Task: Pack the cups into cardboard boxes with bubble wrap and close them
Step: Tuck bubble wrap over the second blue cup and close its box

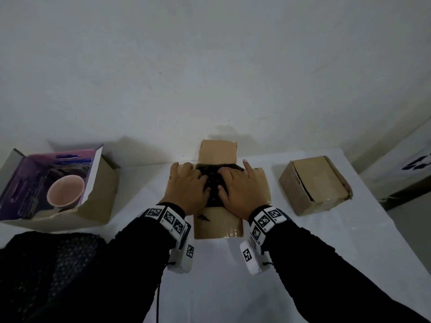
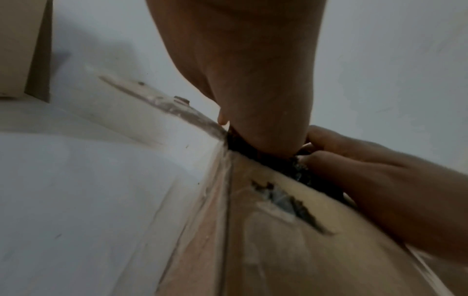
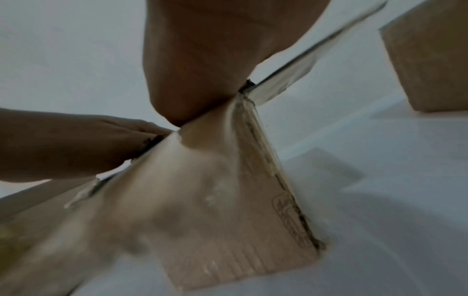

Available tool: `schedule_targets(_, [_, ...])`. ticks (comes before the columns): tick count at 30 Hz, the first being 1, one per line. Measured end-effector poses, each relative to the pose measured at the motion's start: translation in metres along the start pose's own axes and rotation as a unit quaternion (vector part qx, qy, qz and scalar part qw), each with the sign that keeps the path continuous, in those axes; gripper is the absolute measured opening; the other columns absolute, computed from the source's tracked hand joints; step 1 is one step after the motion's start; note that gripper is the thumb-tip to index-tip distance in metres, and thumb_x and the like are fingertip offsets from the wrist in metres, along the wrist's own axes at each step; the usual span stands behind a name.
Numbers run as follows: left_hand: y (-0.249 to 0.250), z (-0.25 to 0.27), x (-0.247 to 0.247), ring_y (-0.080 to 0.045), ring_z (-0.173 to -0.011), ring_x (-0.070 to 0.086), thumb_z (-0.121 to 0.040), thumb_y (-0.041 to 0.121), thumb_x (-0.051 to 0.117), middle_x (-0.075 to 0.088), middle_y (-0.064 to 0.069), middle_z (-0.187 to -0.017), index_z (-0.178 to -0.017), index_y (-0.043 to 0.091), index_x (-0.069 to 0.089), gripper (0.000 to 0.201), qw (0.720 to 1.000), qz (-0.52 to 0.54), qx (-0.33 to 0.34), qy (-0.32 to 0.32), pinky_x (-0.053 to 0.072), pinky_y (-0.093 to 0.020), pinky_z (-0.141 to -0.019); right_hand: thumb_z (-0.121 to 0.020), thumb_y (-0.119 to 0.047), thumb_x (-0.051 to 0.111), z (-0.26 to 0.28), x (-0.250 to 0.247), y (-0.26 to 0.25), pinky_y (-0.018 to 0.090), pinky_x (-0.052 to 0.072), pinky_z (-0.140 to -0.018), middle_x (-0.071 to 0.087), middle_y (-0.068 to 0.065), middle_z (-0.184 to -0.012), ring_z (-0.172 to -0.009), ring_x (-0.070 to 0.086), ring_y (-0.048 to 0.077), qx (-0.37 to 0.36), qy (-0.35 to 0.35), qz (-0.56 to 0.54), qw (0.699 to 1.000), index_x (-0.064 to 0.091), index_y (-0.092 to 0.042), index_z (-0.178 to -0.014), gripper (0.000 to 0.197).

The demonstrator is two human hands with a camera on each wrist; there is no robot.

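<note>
The hands (image 1: 212, 185) cover most of the open box's (image 1: 218, 152) inside, so whether a cup lies under the dark wrap (image 1: 213, 183) cannot be told. The dark heap (image 1: 46, 271) at the bench's near left corner runs off the picture's edge.

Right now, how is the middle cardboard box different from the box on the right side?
The middle box has all four flaps spread open; the right box is closed. Dark bubble wrap fills the middle box, pressed by both hands; nothing touches the right box, and its contents are hidden. Both are plain brown cardboard on the white table.
</note>
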State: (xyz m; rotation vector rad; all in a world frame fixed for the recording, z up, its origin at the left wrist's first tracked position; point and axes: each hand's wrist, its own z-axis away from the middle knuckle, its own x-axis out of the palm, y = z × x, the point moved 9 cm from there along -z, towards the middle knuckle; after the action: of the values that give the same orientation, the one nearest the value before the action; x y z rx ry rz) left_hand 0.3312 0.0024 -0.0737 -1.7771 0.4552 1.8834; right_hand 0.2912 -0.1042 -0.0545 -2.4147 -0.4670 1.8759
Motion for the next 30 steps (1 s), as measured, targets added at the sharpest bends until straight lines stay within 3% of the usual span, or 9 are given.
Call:
schedule_targets(2, [-0.002,0.0,0.001,-0.032,-0.14,0.019,-0.089,0.054,0.029,0.053,0.005,-0.128,-0.117,0.028,0.057,0.048,1.0,-0.002,-0.007,-0.014,-0.003,-0.06,-0.112,-0.087,-0.032,0.044,-0.005,0.006,-0.002,0.053,0.001,-0.12,0.067,-0.003,-0.098,-0.092,0.062,0.019,0.01,-0.04,0.04,0.998,0.054,-0.017,-0.114,0.033])
schedule_targets(6, [0.0,-0.002,-0.002,-0.037,-0.147,0.003,-0.085,0.055,0.038,0.052,0.006,-0.135,-0.119,0.027,0.054,0.047,0.999,-0.014,-0.003,-0.043,-0.014,-0.066,-0.108,-0.087,-0.032,0.043,-0.016,0.028,-0.003,0.061,-0.011,-0.115,0.061,-0.003,-0.08,-0.093,0.061,0.024,0.059,-0.206,0.095,0.972,0.049,-0.016,-0.104,0.024])
schedule_targets(9, [-0.001,-0.011,0.004,-0.033,-0.148,0.005,-0.081,0.05,0.044,0.051,-0.002,-0.139,-0.119,0.028,0.053,0.044,0.996,-0.035,-0.011,-0.085,-0.022,-0.067,-0.104,-0.092,-0.039,0.041,-0.028,0.035,-0.002,0.064,-0.014,-0.112,0.065,0.0,-0.089,-0.106,0.059,0.026,0.069,-0.3,0.121,0.944,0.052,-0.015,-0.111,0.032])
schedule_targets(14, [0.001,-0.021,0.019,-0.034,-0.145,0.01,-0.08,0.051,0.044,0.047,-0.008,-0.141,-0.122,0.026,0.05,0.049,0.99,-0.045,-0.027,-0.13,-0.029,-0.068,-0.098,-0.096,-0.035,0.037,-0.034,0.043,0.004,0.063,-0.012,-0.114,0.066,0.004,-0.11,-0.122,0.051,0.028,0.053,-0.351,0.108,0.928,0.051,-0.013,-0.12,0.036])
schedule_targets(16, [0.004,-0.025,0.02,-0.035,-0.144,0.009,-0.081,0.051,0.041,0.05,-0.007,-0.138,-0.12,0.025,0.051,0.047,0.99,-0.041,-0.028,-0.132,-0.029,-0.068,-0.097,-0.097,-0.033,0.037,-0.033,0.044,0.002,0.061,-0.011,-0.115,0.066,0.005,-0.11,-0.123,0.051,0.028,0.044,-0.351,0.108,0.929,0.051,-0.013,-0.12,0.034])
schedule_targets(19, [0.004,-0.027,0.023,-0.035,-0.145,0.007,-0.082,0.051,0.041,0.052,-0.006,-0.136,-0.119,0.023,0.051,0.047,0.99,-0.028,-0.03,-0.138,-0.029,-0.067,-0.097,-0.094,-0.03,0.041,-0.032,0.043,0.001,0.058,-0.004,-0.117,0.068,0.004,-0.098,-0.111,0.058,0.027,0.028,-0.325,0.091,0.941,0.053,-0.014,-0.11,0.026])
schedule_targets(23, [0.001,-0.025,0.024,-0.034,-0.145,0.007,-0.084,0.056,0.036,0.057,0.001,-0.129,-0.119,0.024,0.052,0.05,0.993,-0.026,-0.027,-0.113,-0.021,-0.071,-0.102,-0.082,-0.034,0.048,-0.024,0.029,0.008,0.048,0.016,-0.118,0.067,0.001,-0.095,-0.095,0.062,0.024,0.011,-0.211,0.056,0.976,0.054,-0.019,-0.111,0.033])
schedule_targets(26, [0.002,-0.022,0.022,-0.033,-0.145,0.009,-0.084,0.059,0.034,0.058,0.003,-0.128,-0.116,0.024,0.053,0.051,0.995,-0.021,-0.023,-0.091,-0.022,-0.069,-0.102,-0.078,-0.043,0.044,-0.014,0.012,0.007,0.051,0.027,-0.111,0.067,-0.002,-0.088,-0.084,0.062,0.022,-0.014,-0.118,0.126,0.985,0.056,-0.021,-0.102,0.034])
schedule_targets(30, [0.004,-0.016,0.011,-0.031,-0.144,0.016,-0.079,0.062,0.036,0.061,0.005,-0.124,-0.109,0.027,0.057,0.051,0.999,-0.025,-0.022,-0.038,-0.023,-0.067,-0.103,-0.078,-0.049,0.05,-0.004,0.001,0.006,0.052,0.022,-0.103,0.068,0.005,-0.096,-0.112,0.05,0.029,-0.008,-0.085,0.172,0.981,0.059,-0.017,-0.096,0.037])
